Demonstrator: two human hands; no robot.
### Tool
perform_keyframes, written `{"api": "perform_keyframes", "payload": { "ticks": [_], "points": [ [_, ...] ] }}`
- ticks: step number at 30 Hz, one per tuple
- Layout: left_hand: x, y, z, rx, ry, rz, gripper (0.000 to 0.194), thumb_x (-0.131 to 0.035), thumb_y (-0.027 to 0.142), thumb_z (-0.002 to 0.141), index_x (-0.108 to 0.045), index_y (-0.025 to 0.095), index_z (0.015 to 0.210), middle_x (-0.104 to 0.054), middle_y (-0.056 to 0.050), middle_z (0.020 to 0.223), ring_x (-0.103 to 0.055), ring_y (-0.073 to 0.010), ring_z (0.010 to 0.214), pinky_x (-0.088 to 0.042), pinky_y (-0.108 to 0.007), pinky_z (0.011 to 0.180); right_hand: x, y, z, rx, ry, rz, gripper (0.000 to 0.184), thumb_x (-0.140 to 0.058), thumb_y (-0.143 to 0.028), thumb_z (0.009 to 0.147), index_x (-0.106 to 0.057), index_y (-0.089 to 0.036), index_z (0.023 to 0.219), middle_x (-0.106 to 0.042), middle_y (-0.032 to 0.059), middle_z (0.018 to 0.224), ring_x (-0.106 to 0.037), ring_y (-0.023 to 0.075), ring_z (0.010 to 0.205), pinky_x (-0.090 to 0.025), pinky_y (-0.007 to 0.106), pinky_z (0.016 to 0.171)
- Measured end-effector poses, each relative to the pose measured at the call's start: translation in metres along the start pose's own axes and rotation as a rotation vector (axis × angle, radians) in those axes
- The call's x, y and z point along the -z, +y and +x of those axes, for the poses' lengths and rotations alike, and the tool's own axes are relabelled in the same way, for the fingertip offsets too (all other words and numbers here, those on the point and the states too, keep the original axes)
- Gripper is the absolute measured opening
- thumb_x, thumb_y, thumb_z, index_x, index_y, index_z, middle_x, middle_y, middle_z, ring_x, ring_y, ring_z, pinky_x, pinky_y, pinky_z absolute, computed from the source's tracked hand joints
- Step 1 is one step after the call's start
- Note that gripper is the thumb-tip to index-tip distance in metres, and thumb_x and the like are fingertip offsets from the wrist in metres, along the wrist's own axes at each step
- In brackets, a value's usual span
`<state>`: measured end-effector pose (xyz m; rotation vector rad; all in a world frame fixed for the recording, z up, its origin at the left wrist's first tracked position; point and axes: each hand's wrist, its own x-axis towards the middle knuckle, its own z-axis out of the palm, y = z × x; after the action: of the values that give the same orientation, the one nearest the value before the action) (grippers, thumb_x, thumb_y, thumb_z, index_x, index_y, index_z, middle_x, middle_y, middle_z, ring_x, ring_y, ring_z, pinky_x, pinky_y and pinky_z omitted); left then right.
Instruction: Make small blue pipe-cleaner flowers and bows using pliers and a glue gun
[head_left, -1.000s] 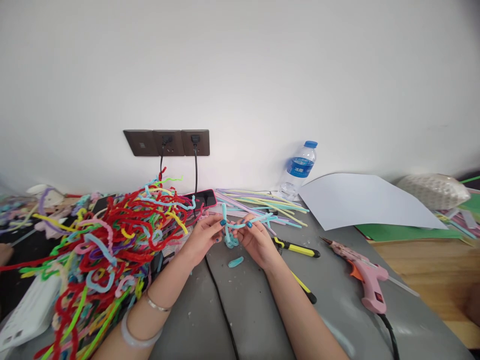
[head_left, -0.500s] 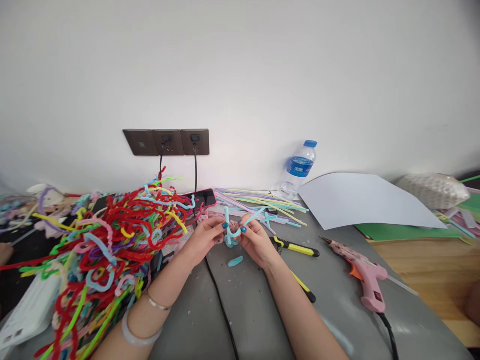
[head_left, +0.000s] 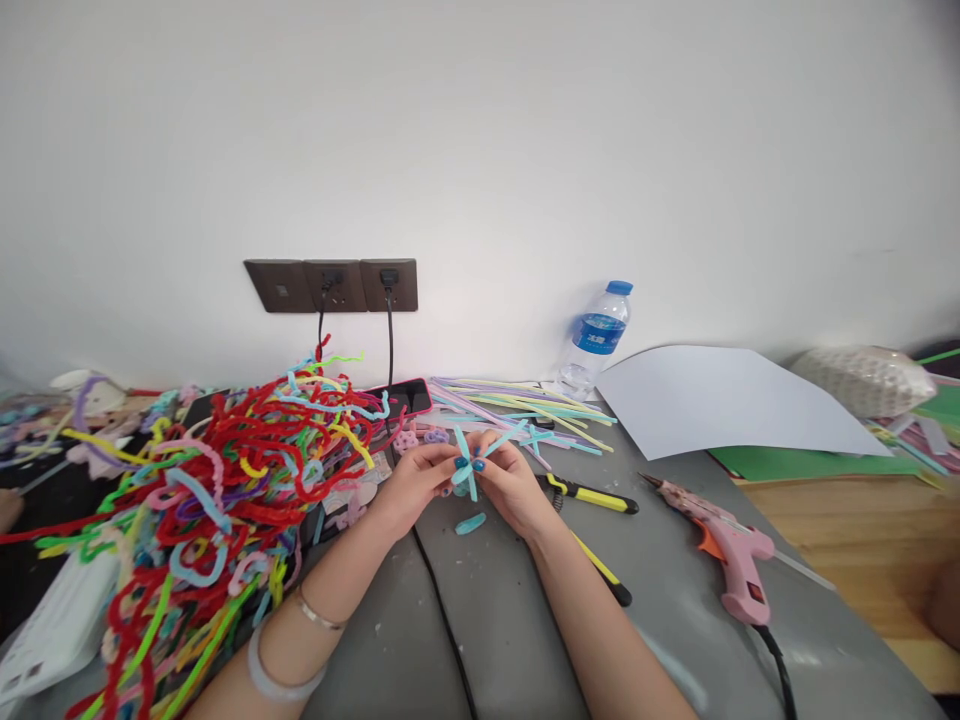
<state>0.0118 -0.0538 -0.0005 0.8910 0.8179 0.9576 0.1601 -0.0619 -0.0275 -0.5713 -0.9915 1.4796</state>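
Light-blue pipe cleaners (head_left: 463, 443) cross each other in a star-like shape between my two hands, above the grey table. My left hand (head_left: 418, 486) pinches them from the left with thumb and fingers. From the right, my right hand (head_left: 511, 487) pinches the same crossing, and one strand sticks up and out past its fingertips. Just below my hands, a short light-blue pipe cleaner piece (head_left: 470, 524) lies on the table. Another small light-blue crossed piece (head_left: 537, 437) rests beyond my right hand.
A heap of colourful pipe cleaners (head_left: 247, 480) spreads on the left. Straight pipe cleaners (head_left: 517, 405), a phone (head_left: 409, 399) and a water bottle (head_left: 598, 335) lie or stand near the wall. Yellow-black pliers (head_left: 600, 497) and a pink glue gun (head_left: 727, 550) are on the right.
The light-blue strands have gone from a curved loop between my fingers to a crossed, star-like shape. My fingertips have come closer together.
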Motion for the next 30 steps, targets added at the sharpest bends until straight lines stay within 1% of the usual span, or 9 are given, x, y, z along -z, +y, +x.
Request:
{"api": "perform_keyframes", "payload": {
  "ticks": [3, 7, 12, 17, 21, 24, 27, 30],
  "points": [
    [-0.003, 0.000, 0.000, -0.018, 0.008, 0.008, 0.042, -0.090, 0.045, 0.050, -0.072, 0.013, 0.070, -0.056, 0.002, 0.057, -0.048, -0.0060, 0.051, -0.034, -0.019, 0.047, 0.000, 0.000, 0.000, 0.012, 0.008, -0.028, 0.026, -0.081, -0.037, 0.072, -0.059, -0.024, 0.077, -0.057, 0.0001, 0.087, -0.058, 0.0190, 0.084, -0.049, 0.031, 0.071],
    [-0.003, -0.001, 0.000, -0.026, 0.016, -0.006, 0.041, -0.090, 0.044, 0.051, -0.072, 0.013, 0.071, -0.059, 0.002, 0.058, -0.053, -0.0077, 0.052, -0.038, -0.019, 0.047, 0.000, 0.001, 0.000, 0.027, 0.012, -0.059, 0.025, -0.080, -0.036, 0.073, -0.059, -0.024, 0.078, -0.055, 0.0001, 0.086, -0.056, 0.0169, 0.077, -0.048, 0.029, 0.064],
    [0.000, 0.000, 0.000, -0.026, 0.009, 0.017, 0.040, -0.090, 0.043, 0.052, -0.073, 0.012, 0.072, -0.064, -0.001, 0.062, -0.060, -0.0109, 0.058, -0.048, -0.021, 0.055, 0.001, 0.002, 0.000, 0.043, 0.020, -0.093, 0.025, -0.080, -0.035, 0.074, -0.059, -0.023, 0.078, -0.053, -0.0008, 0.083, -0.054, 0.0144, 0.070, -0.046, 0.027, 0.062],
    [0.005, 0.003, 0.001, -0.047, -0.008, 0.090, 0.043, -0.085, 0.050, 0.059, -0.075, 0.012, 0.077, -0.070, -0.005, 0.068, -0.065, -0.0146, 0.064, -0.055, -0.026, 0.062, 0.005, 0.004, 0.002, 0.064, 0.047, -0.128, 0.026, -0.079, -0.037, 0.075, -0.057, -0.023, 0.076, -0.054, -0.0020, 0.078, -0.053, 0.0137, 0.070, -0.044, 0.026, 0.064],
    [0.008, 0.002, 0.003, -0.092, 0.004, 0.182, 0.042, -0.088, 0.043, 0.054, -0.076, 0.013, 0.081, -0.073, -0.005, 0.072, -0.067, -0.0162, 0.066, -0.056, -0.028, 0.066, 0.006, 0.004, 0.003, 0.052, 0.071, -0.173, 0.027, -0.079, -0.039, 0.074, -0.058, -0.022, 0.076, -0.058, -0.0015, 0.076, -0.054, 0.0134, 0.066, -0.045, 0.025, 0.061],
    [0.010, 0.001, 0.004, -0.097, 0.005, 0.235, 0.039, -0.087, 0.042, 0.058, -0.077, 0.013, 0.081, -0.073, -0.006, 0.070, -0.066, -0.0160, 0.064, -0.057, -0.029, 0.067, 0.005, 0.003, 0.003, 0.032, 0.085, -0.211, 0.027, -0.078, -0.041, 0.074, -0.060, -0.021, 0.075, -0.060, -0.0008, 0.076, -0.055, 0.0134, 0.063, -0.045, 0.026, 0.059],
    [0.012, 0.001, 0.004, -0.071, 0.006, 0.215, 0.039, -0.085, 0.044, 0.059, -0.077, 0.012, 0.081, -0.072, -0.006, 0.068, -0.066, -0.0164, 0.065, -0.057, -0.029, 0.068, 0.003, 0.001, 0.002, 0.022, 0.100, -0.243, 0.027, -0.078, -0.043, 0.074, -0.062, -0.021, 0.075, -0.060, -0.0009, 0.072, -0.055, 0.0138, 0.061, -0.046, 0.027, 0.058],
    [0.013, 0.002, 0.003, -0.041, 0.000, 0.166, 0.043, -0.084, 0.048, 0.061, -0.077, 0.012, 0.083, -0.073, -0.008, 0.072, -0.068, -0.0173, 0.070, -0.057, -0.029, 0.071, 0.004, 0.001, 0.003, 0.029, 0.118, -0.268, 0.027, -0.077, -0.044, 0.073, -0.063, -0.021, 0.076, -0.059, -0.0009, 0.071, -0.054, 0.0141, 0.061, -0.046, 0.027, 0.058]
  ]
}}
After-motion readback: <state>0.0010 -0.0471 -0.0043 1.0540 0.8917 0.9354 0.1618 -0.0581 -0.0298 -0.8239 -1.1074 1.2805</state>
